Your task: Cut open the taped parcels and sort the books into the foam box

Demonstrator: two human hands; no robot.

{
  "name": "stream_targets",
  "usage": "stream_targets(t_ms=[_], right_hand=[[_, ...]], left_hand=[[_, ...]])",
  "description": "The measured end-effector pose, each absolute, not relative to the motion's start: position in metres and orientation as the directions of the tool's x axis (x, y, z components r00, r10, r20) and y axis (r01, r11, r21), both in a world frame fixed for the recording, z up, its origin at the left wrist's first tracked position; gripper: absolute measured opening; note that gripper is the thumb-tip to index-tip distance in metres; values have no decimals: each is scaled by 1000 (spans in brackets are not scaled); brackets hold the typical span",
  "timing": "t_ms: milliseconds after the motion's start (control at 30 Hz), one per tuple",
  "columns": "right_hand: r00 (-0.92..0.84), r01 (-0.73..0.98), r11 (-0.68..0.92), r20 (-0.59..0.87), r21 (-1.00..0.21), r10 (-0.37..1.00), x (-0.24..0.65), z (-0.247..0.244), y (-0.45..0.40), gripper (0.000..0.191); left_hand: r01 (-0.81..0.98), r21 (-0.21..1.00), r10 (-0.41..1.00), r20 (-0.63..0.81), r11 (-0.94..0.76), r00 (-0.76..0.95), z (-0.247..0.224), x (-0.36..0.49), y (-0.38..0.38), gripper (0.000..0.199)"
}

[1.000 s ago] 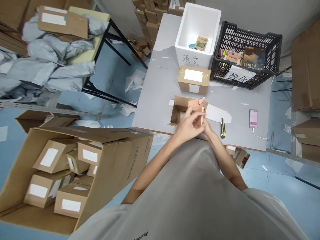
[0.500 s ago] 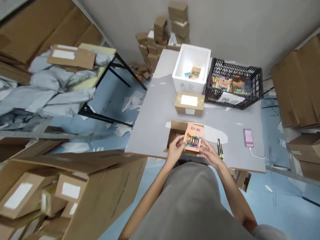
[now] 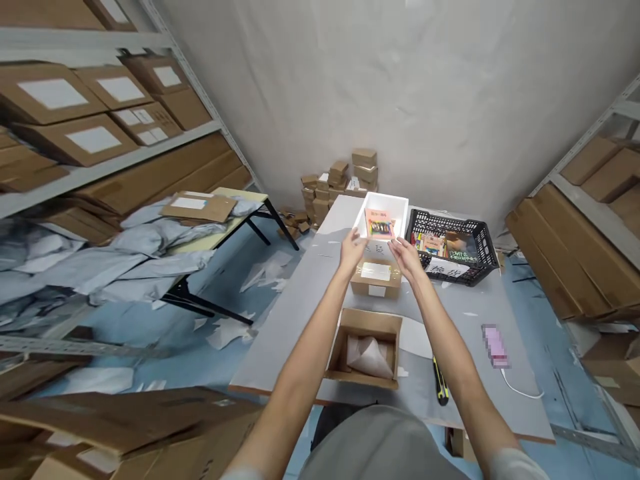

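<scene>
A pink book (image 3: 381, 225) with a colourful picture on its cover stands tilted at the mouth of the white foam box (image 3: 397, 204). My left hand (image 3: 353, 249) is at the book's lower left, its fingers apart. By the lower right corner is my right hand (image 3: 406, 257), fingers spread. Whether any fingertip still touches the book is hard to see. Closer to me, an open cardboard box (image 3: 336, 357) holds crumpled pale wrapping (image 3: 369, 355).
A closed, labelled carton (image 3: 376, 291) stands before the foam box. To its right is a black crate (image 3: 487, 243) of books. A yellow-black box cutter (image 3: 440, 383) and a pink phone (image 3: 495, 347) with a white cable lie on the grey table (image 3: 287, 320).
Both hands have moved forward with the pink book, from over the open carton to the foam box. The view has tilted up, and the wrapping inside the carton now shows.
</scene>
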State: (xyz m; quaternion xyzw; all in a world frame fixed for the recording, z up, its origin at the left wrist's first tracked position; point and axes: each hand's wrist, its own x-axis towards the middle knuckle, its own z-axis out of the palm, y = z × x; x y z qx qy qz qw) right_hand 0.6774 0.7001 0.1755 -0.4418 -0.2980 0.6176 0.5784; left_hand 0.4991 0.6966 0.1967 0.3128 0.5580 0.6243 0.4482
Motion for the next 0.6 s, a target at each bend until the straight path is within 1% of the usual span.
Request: stream_targets(t_ms=[67, 100, 167, 233, 267, 333, 400, 467, 533, 600], right_hand=[[90, -406, -166, -221, -899, 971, 676, 180, 716, 41], [104, -376, -158, -211, -913, 972, 681, 173, 713, 42], [134, -310, -120, -168, -943, 977, 700, 144, 687, 49], [191, -243, -106, -155, -964, 969, 729, 101, 639, 56], [232, -210, -140, -189, -968, 954, 744, 78, 609, 58], [297, -167, -315, -353, -934, 887, 767, 34, 549, 55], [232, -145, -512, -533, -846, 814, 778, 1, 495, 51], [110, -108, -614, -623, -782, 774, 778, -19, 455, 50], [5, -76, -625, -627, -777, 779, 770, -27, 432, 52], [-48, -58, -593, -591, -803, 805, 762, -26, 422, 57]], left_hand=[[-181, 984, 883, -92, 8, -460, 203, 492, 710, 36], [-169, 986, 880, -84, 4, -468, 198, 486, 706, 35], [-145, 989, 879, -84, 17, -469, 174, 470, 677, 32], [-121, 988, 868, -140, 93, -476, 139, 450, 629, 29], [-111, 980, 853, -199, 166, -482, 121, 440, 602, 30], [-97, 940, 823, -335, 329, -459, 87, 425, 548, 34], [-83, 871, 776, -471, 484, -418, 59, 417, 504, 36], [-69, 789, 724, -591, 610, -356, 39, 416, 473, 37], [-18, 719, 688, -671, 695, -277, 25, 420, 454, 41], [56, 687, 681, -701, 725, -215, 17, 425, 442, 48]])
